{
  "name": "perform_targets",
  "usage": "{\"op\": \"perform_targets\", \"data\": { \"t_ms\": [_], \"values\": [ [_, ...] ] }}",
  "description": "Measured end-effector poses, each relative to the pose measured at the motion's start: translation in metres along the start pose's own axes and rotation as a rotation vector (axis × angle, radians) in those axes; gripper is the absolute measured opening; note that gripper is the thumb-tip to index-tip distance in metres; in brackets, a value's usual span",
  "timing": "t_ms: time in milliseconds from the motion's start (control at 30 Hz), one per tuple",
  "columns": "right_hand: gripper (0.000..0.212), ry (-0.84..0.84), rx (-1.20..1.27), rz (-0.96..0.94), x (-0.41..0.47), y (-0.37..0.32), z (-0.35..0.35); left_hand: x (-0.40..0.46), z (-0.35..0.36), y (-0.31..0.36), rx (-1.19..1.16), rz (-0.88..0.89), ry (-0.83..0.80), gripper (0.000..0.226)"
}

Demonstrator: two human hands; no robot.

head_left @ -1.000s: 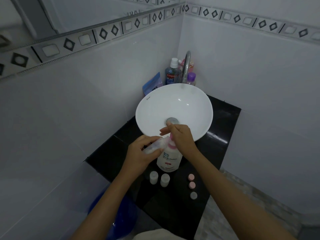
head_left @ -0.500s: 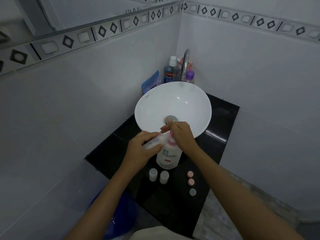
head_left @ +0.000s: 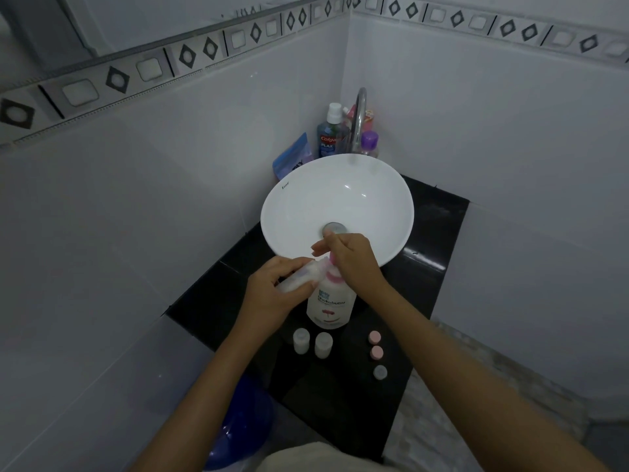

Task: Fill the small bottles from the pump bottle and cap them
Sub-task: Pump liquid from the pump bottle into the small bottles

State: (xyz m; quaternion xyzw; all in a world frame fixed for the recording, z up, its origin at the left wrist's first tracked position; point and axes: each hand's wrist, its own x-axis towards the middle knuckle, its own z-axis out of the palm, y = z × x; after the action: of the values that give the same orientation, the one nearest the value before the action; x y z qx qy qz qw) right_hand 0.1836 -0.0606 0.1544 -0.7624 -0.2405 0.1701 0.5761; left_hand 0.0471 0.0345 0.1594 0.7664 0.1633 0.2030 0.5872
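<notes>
A white pump bottle (head_left: 329, 306) with a pink pump stands on the black counter (head_left: 347, 396) in front of the basin. My right hand (head_left: 354, 260) lies over the pump head, hiding it. My left hand (head_left: 272, 294) holds a small clear bottle (head_left: 301, 277) tilted, its mouth up against the pump's spout. Two more small bottles (head_left: 301, 340) (head_left: 323, 344) stand uncapped just in front of the pump bottle. To their right lie two pink caps (head_left: 374, 337) (head_left: 376, 352) and a clear cap (head_left: 380, 372) in a row.
A white basin (head_left: 299, 212) with a drain sits behind my hands. Behind it are a tap (head_left: 360, 117), a mouthwash bottle (head_left: 329, 134), a purple-capped bottle (head_left: 369, 144) and a blue pouch (head_left: 292, 158). White tiled walls close both sides. A blue bucket (head_left: 245, 424) stands below the counter's left edge.
Both hands stay at the pump bottle with the small bottle at the spout. The view has shifted slightly; the hands themselves have hardly moved.
</notes>
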Motion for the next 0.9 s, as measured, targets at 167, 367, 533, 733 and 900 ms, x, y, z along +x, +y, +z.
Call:
{"op": "perform_targets", "data": {
  "t_ms": [167, 367, 533, 733, 900],
  "values": [
    [0.046, 0.070, 0.095, 0.049, -0.001, 0.006, 0.007, 0.000, 0.001, -0.002, 0.014, 0.000, -0.010, 0.033],
    [0.045, 0.035, 0.063, 0.081, -0.006, 0.013, 0.008, -0.003, 0.004, -0.007, 0.025, -0.043, -0.020, 0.032],
    [0.043, -0.006, -0.014, 0.011, 0.000, 0.000, 0.001, -0.002, 0.000, -0.001, -0.004, -0.019, -0.005, 0.033],
    [0.046, 0.067, 0.094, 0.057, -0.005, 0.000, 0.008, -0.002, 0.001, -0.002, 0.025, -0.019, -0.012, 0.033],
    [0.046, 0.076, 0.083, 0.060, -0.010, 0.010, 0.012, -0.005, 0.005, -0.006, 0.036, -0.055, -0.013, 0.030]
  ]
}}
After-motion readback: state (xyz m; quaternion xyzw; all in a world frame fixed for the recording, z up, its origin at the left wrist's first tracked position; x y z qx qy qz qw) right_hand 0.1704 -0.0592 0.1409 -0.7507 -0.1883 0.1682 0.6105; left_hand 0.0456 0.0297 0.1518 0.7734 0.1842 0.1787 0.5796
